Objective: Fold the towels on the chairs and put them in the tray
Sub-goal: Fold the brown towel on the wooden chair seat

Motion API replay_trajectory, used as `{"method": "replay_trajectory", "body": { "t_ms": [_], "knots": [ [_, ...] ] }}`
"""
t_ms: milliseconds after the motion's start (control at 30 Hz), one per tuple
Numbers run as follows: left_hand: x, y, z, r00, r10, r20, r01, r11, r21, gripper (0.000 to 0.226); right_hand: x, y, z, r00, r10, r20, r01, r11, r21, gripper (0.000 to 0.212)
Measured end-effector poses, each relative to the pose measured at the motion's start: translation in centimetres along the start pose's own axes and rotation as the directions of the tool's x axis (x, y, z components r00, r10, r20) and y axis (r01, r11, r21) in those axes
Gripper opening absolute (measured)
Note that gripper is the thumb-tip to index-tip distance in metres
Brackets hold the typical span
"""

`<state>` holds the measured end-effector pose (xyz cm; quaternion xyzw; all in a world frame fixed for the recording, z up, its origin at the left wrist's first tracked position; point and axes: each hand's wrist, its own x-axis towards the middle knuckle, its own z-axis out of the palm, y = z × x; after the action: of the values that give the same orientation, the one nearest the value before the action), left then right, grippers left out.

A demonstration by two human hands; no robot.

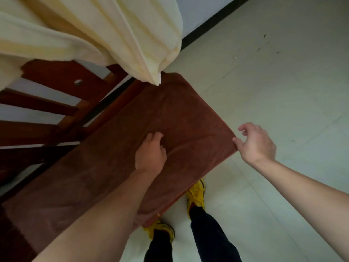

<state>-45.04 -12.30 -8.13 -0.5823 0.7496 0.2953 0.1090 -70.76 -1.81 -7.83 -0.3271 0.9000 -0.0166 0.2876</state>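
**A:** Where is the towel, and how does it lie?

**B:** A brown towel (188,118) lies spread flat over the seat of a wooden chair (62,76). Its long axis runs from the lower left of the view to the upper right. One short end faces right, toward the pale floor (283,82). The long near edge hangs over the seat front, above the person's yellow shoes (196,193).

**A:** What are the hands doing?

**B:** The right hand (256,144) pinches the near right corner of the towel between thumb and forefinger, with its other fingers loosely curled above. The left hand (151,152) rests knuckles-up on the middle of the towel, fingers bent down onto the cloth. I cannot tell whether it grips a fold or only presses.

**A:** What surrounds it?

**B:** A cream towel (94,31) is draped over the chair back at upper left. Its hanging tip comes down just at the brown towel's far corner. To the right, bare floor stretches to a dark baseboard (213,21) along the wall. The chair's slats close off the left side.
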Motion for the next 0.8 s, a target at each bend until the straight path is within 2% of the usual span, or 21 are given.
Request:
{"method": "replay_trajectory", "body": {
  "t_ms": [67,100,167,233,267,300,367,433,500,567,700,767,800],
  "knots": [
    [-2.1,-1.9,-0.1,0.999,-0.044,0.0,0.044,0.999,-0.017,0.035,-1.3,-2.0,0.2,0.976,-0.198,-0.087,0.195,0.98,-0.04,0.026],
    [-2.9,-2.7,-0.2,0.997,-0.073,0.001,0.073,0.997,-0.026,0.034,-2.0,-3.4,0.5,0.957,-0.28,-0.074,0.281,0.96,-0.002,0.025],
    [-4.4,-4.7,-0.4,0.99,-0.139,0.005,0.139,0.99,-0.038,0.033,-2.9,-6.5,1.7,0.919,-0.383,0.094,0.367,0.918,0.149,0.023],
    [-5.1,-6.5,-0.8,0.981,-0.195,0.022,0.196,0.98,-0.026,0.032,-2.6,-8.7,3.0,0.864,-0.361,0.351,0.289,0.926,0.242,0.02],
    [-5.4,-7.5,-0.9,0.976,-0.218,0.029,0.218,0.976,-0.02,0.032,-2.1,-9.3,3.6,0.854,-0.315,0.413,0.237,0.944,0.23,0.017],
    [-5.6,-8.2,-1.0,0.973,-0.229,0.037,0.23,0.973,-0.017,0.032,-1.4,-9.7,3.8,0.88,-0.268,0.391,0.206,0.959,0.195,0.013],
    [-5.8,-9.3,-0.9,0.973,-0.222,0.067,0.224,0.974,-0.022,0.035,0.7,-10.4,3.1,0.961,-0.214,0.173,0.209,0.977,0.047,0.013],
    [-5.9,-9.7,-0.7,0.974,-0.207,0.092,0.211,0.977,-0.027,0.041,2.7,-12.1,1.8,0.97,-0.242,0.01,0.242,0.969,-0.054,0.022],
    [-5.6,-9.9,-0.5,0.971,-0.217,0.101,0.222,0.974,-0.044,0.044,4.5,-15.1,0.8,0.957,-0.287,-0.053,0.286,0.958,-0.015,0.031],
    [-5.4,-10.2,-0.3,0.969,-0.226,0.102,0.233,0.97,-0.062,0.043,6.4,-18.5,0.7,0.967,-0.25,-0.055,0.254,0.963,0.089,0.04],
    [-5.3,-10.4,-0.1,0.968,-0.229,0.102,0.236,0.97,-0.061,0.044,9.3,-22.7,0.9,0.991,-0.063,0.118,0.023,0.948,0.316,0.054],
    [-4.9,-10.4,-0.3,0.966,-0.237,0.107,0.244,0.968,-0.057,0.043,10.7,-23.5,1.0,0.992,-0.041,0.121,-0.011,0.916,0.401,0.044],
    [-4.8,-10.3,-0.5,0.965,-0.238,0.115,0.245,0.968,-0.051,0.043,11.3,-23.6,0.7,0.996,-0.045,0.081,0.006,0.904,0.427,0.03]
  ]
}}
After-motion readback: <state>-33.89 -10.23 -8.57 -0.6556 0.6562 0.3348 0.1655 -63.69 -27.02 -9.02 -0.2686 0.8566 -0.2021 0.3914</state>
